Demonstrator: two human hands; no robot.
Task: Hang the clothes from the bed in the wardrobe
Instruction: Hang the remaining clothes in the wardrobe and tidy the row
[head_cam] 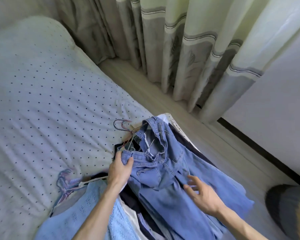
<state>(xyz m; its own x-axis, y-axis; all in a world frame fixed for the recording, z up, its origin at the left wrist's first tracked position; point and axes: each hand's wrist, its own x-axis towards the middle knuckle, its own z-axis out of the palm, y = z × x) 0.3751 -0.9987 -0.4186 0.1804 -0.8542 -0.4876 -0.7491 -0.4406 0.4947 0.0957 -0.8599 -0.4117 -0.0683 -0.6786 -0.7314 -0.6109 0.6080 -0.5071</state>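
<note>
A pile of clothes lies at the near corner of the bed [42, 94]. On top are blue jeans [164, 170] on hangers, whose metal hooks [122, 125] poke out toward the dotted sheet. My left hand [119, 168] grips the jeans' waistband with thumb and fingers. My right hand [201, 194] hovers over the jeans' leg, fingers spread and relaxed. A light blue knitted garment [87, 208] lies left of my left forearm, with another hanger [71, 184] at its top. Dark and white garments show beneath the jeans. No wardrobe is in view.
Long beige and grey curtains [180, 49] hang behind the bed, reaching a pale wooden floor [163, 97]. A white wall or panel [275, 104] with a dark base strip stands at right. A dark rounded object [289, 210] sits on the floor at lower right.
</note>
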